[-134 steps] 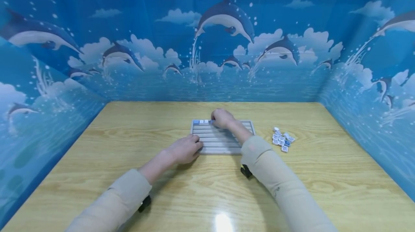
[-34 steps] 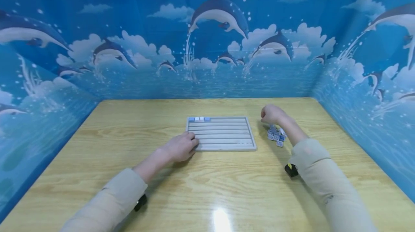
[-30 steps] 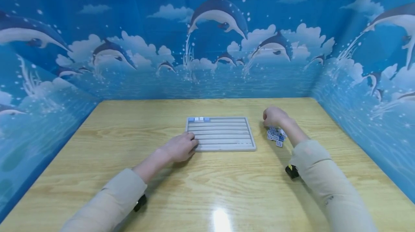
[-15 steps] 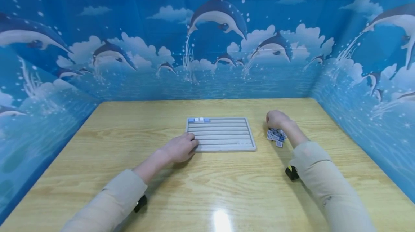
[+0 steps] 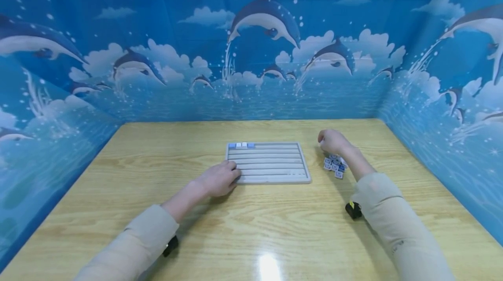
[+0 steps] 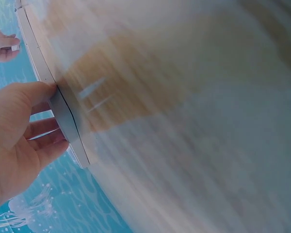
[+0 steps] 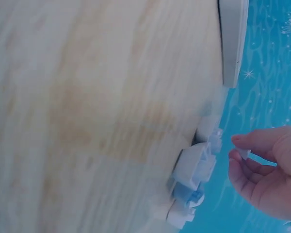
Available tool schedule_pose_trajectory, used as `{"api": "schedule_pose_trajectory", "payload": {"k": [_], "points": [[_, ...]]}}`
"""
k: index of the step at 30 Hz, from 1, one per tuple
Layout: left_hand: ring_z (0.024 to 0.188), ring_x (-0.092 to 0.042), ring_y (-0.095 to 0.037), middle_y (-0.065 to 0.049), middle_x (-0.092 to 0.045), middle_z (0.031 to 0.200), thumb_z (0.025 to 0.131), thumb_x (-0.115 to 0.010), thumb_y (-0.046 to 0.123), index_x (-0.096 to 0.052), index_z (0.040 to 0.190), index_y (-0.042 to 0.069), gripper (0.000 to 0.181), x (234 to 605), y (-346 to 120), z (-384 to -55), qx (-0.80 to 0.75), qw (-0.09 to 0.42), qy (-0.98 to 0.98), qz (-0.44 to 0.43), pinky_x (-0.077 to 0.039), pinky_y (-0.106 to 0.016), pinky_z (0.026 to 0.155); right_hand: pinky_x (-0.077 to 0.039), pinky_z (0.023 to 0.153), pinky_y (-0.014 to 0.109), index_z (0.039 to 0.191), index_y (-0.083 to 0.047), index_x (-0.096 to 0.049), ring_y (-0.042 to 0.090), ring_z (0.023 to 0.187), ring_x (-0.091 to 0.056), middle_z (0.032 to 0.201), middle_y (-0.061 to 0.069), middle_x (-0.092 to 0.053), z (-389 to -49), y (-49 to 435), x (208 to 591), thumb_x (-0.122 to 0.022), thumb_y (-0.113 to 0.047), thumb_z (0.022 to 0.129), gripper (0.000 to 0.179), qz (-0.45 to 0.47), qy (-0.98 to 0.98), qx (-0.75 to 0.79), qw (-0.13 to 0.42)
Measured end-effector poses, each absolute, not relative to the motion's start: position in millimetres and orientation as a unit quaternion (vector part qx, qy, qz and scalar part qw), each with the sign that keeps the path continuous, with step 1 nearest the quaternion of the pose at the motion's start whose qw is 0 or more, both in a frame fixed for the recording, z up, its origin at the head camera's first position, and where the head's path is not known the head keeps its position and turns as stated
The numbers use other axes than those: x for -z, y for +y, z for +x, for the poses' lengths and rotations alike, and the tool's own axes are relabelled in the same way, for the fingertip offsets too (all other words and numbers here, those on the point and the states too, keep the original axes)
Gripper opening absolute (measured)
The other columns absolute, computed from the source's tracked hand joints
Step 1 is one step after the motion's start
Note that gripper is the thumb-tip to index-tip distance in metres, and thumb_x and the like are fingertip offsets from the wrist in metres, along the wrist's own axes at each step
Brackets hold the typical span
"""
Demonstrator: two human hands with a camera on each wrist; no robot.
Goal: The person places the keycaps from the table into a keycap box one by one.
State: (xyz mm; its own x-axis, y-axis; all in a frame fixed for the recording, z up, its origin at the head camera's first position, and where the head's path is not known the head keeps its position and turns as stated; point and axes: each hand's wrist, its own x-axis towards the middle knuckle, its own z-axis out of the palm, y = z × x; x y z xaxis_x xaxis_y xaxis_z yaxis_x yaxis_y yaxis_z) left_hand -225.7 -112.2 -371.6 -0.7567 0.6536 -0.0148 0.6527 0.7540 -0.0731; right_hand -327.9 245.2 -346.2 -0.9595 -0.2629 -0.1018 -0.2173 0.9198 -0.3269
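A pale grey slotted tray (image 5: 275,182) lies on the table, with several blue and white keycaps (image 5: 244,145) at the left end of its far row. My left hand (image 5: 220,179) holds the tray's near left corner; in the left wrist view its thumb and fingers are round the tray edge (image 6: 68,121). Above the far side of a small pile of loose keycaps (image 5: 335,167), right of the tray, is my right hand (image 5: 334,142). In the right wrist view it pinches a small white keycap (image 7: 243,153) between thumb and fingers.
The wooden table (image 5: 243,228) is enclosed at the back and sides by a blue dolphin-print cloth (image 5: 173,97). The keycap pile sits a short gap from the tray's right edge. Both wrists carry black devices (image 5: 353,210) under the sleeves.
The right hand has gone from the tray's far row to the pile, dipped down, and now rises slightly with a white keycap. A blue keycap shows fourth in the row. The left hand stays put.
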Motion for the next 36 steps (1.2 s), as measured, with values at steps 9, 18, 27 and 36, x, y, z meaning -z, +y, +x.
{"api": "schedule_pose_trajectory", "payload": {"k": [9, 18, 27, 36], "points": [[0.086, -0.049, -0.018, -0.005, -0.052, 0.093, 0.090, -0.059, 0.019, -0.062, 0.114, 0.005, 0.028, 371.5, -112.6, -225.9, -0.039, 0.004, -0.936, -0.349, -0.045, -0.033, 0.077, -0.044, 0.085, 0.048, 0.108, 0.009, -0.058, 0.037, 0.097, -0.055, 0.105, 0.024, -0.060, -326.3, 231.1, 344.3, -0.051, 0.003, 0.079, 0.031, -0.156, 0.972, 0.167, 0.052], [0.087, -0.049, -0.019, -0.005, -0.052, 0.094, 0.090, -0.060, 0.019, -0.062, 0.114, 0.005, 0.028, 371.1, -112.6, -225.6, -0.037, 0.002, -0.937, -0.349, -0.045, -0.033, 0.077, -0.045, 0.084, 0.046, 0.104, 0.008, -0.060, 0.035, 0.094, -0.056, 0.099, 0.021, -0.061, -322.6, 219.7, 347.9, -0.057, 0.004, 0.078, 0.027, -0.200, 0.960, 0.189, 0.039], [0.087, -0.050, -0.019, -0.006, -0.052, 0.094, 0.090, -0.059, 0.018, -0.062, 0.114, 0.005, 0.027, 369.2, -113.2, -224.9, -0.035, 0.002, -0.936, -0.351, -0.045, -0.034, 0.077, -0.046, 0.081, 0.043, 0.103, 0.004, -0.061, 0.031, 0.092, -0.058, 0.099, 0.017, -0.063, -319.2, 208.9, 348.0, -0.062, -0.003, 0.082, 0.022, -0.226, 0.954, 0.192, 0.051], [0.085, -0.049, -0.019, -0.006, -0.052, 0.091, 0.089, -0.060, 0.017, -0.063, 0.110, 0.004, 0.025, 370.9, -113.2, -224.8, -0.032, 0.017, -0.933, -0.358, -0.045, -0.034, 0.076, -0.048, 0.080, 0.041, 0.107, 0.004, -0.063, 0.030, 0.094, -0.059, 0.103, 0.016, -0.063, -318.0, 198.2, 347.4, -0.059, 0.002, 0.084, 0.024, -0.268, 0.941, 0.203, 0.038]]}}
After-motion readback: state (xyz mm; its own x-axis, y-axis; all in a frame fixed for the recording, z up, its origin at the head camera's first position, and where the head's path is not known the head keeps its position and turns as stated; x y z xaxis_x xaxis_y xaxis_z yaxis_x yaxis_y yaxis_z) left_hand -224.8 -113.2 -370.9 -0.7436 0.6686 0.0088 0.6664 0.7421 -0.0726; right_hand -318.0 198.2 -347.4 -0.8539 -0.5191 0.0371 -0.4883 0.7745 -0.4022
